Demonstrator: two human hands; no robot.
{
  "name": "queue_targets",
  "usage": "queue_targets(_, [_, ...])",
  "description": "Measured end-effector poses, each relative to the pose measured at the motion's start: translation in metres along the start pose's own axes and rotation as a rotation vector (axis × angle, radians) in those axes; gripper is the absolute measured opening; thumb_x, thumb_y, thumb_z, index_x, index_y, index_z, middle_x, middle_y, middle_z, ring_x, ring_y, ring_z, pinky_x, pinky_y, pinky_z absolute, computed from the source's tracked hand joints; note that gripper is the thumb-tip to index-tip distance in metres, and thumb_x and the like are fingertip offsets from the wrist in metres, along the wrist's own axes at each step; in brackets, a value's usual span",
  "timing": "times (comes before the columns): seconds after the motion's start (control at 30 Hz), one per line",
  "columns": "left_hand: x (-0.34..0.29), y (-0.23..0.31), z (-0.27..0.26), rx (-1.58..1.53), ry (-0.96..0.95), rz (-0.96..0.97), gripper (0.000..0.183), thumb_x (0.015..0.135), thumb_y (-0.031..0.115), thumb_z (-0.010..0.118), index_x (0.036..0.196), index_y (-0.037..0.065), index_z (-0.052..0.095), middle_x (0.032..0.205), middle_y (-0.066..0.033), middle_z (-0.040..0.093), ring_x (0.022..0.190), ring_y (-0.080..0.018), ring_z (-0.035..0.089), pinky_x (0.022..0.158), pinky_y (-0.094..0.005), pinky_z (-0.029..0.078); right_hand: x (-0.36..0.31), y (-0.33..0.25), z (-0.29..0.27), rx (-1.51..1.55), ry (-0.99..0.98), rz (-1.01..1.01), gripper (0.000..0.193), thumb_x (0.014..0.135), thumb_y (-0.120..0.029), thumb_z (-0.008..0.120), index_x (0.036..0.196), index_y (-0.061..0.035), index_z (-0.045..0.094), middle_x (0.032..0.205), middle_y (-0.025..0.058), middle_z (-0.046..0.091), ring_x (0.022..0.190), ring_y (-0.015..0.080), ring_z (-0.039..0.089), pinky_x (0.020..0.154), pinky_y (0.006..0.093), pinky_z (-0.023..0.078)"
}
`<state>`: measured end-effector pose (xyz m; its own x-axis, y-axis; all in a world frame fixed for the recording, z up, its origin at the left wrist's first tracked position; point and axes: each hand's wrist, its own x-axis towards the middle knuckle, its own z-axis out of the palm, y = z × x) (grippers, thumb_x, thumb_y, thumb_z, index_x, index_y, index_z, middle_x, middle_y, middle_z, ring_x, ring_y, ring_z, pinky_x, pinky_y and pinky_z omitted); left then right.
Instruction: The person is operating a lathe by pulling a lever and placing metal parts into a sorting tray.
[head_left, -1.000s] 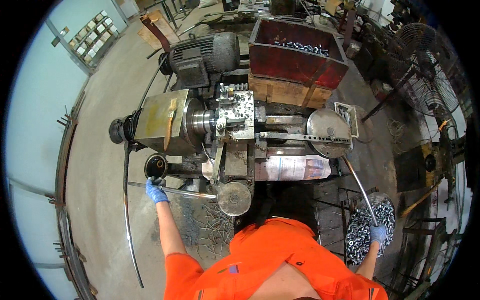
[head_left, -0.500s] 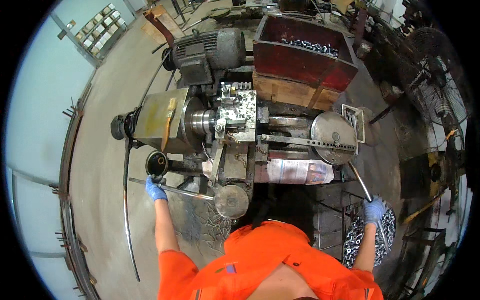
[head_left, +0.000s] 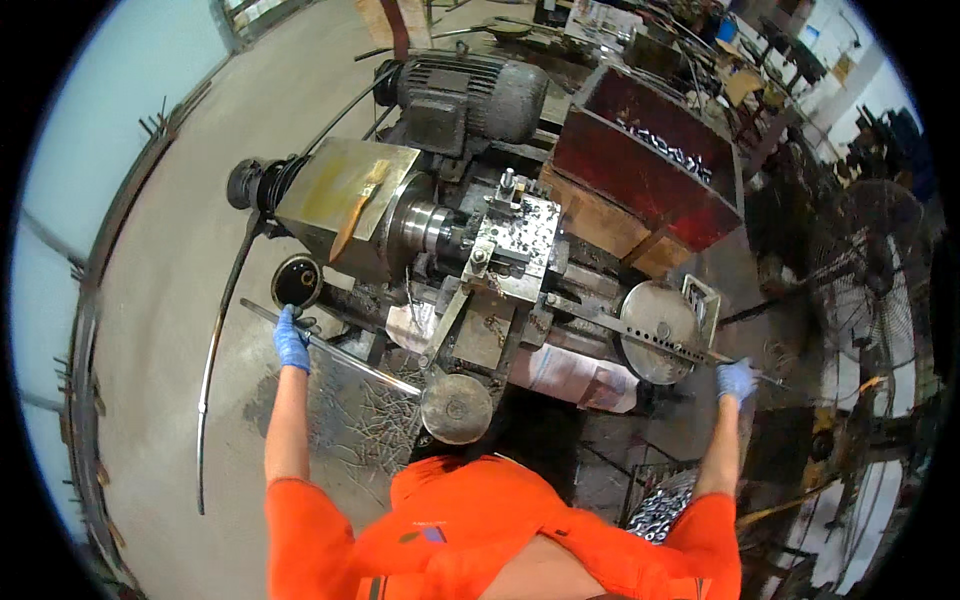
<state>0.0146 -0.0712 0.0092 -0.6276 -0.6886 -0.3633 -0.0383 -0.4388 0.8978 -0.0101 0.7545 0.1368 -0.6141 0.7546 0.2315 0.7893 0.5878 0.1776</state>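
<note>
My left hand (head_left: 292, 342), in a blue glove, is closed around a long metal lever bar (head_left: 365, 368). That bar runs to a round metal disc (head_left: 456, 409) at the front of a small lathe. Far to the right, my gloved right hand (head_left: 737, 382) grips a lever rod (head_left: 770, 379) beside a larger disc (head_left: 660, 333). A perforated flat bar (head_left: 625, 328) links this larger disc's area to the tool slide (head_left: 520, 235), which is strewn with metal chips. The spindle (head_left: 428, 227) lies left of the slide. A wood-handled brush (head_left: 352, 222) rests on the headstock (head_left: 322, 205).
Beyond my left hand stands a dark round pot (head_left: 279, 270). A motor (head_left: 470, 95) sits behind the lathe. At the back right, a dark red bin (head_left: 640, 150) holds small metal parts. More metal parts (head_left: 658, 515) lie near my right forearm; a fan (head_left: 870, 240) stands farther right.
My right hand has swung its lever away from me, up beside the larger disc. My left hand stays on its bar. The whole view has turned and shifted.
</note>
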Motion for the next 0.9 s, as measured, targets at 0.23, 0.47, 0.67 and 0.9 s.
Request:
queue_targets(0.23, [0.035,-0.040,-0.074,0.079,-0.017,0.044,0.040,0.084,0.045,0.053,0.097,0.007,0.059,0.080,-0.0126,0.064,0.066,-0.0250,0.061,0.058,-0.0357,0.052,-0.044,0.047,0.037,0.619,0.229,-0.315,0.048,0.073,-0.028,0.071,0.107,0.0028,0.058,0.100,0.0210,0.062,0.092,0.0281,0.060,0.084,0.0347,0.046])
queue_targets(0.47, [-0.010,-0.061,-0.013,1.825,-0.468,0.610,0.027,0.077,0.030,0.049,0.088,0.012,0.066,0.092,-0.0121,0.065,0.087,-0.0303,0.061,0.073,-0.0403,0.049,-0.181,-0.073,-0.137,1.028,-0.090,-0.869,0.033,0.069,-0.021,0.071,0.095,-0.0010,0.065,0.092,0.0156,0.065,0.089,0.0278,0.061,0.082,0.0348,0.046])
queue_targets(0.67, [-0.033,-0.053,0.013,1.827,-0.398,0.429,0.041,0.078,0.047,0.048,0.087,0.011,0.066,0.091,-0.0111,0.066,0.087,-0.0311,0.062,0.074,-0.0414,0.048,-0.261,-0.190,-0.196,0.756,0.021,-1.388,0.047,0.068,-0.044,0.067,0.107,-0.0177,0.064,0.126,0.0198,0.044,0.120,0.0385,0.037,0.100,0.0503,0.028])
queue_targets(0.9, [-0.010,-0.093,-0.018,1.931,-0.556,0.578,0.027,0.075,0.034,0.053,0.083,0.013,0.068,0.089,-0.0109,0.066,0.084,-0.0291,0.063,0.071,-0.0413,0.049,-0.267,-0.224,-0.183,0.589,0.005,-1.398,0.064,0.069,-0.052,0.062,0.112,-0.0047,0.058,0.123,0.0188,0.046,0.119,0.0381,0.036,0.102,0.0480,0.026])
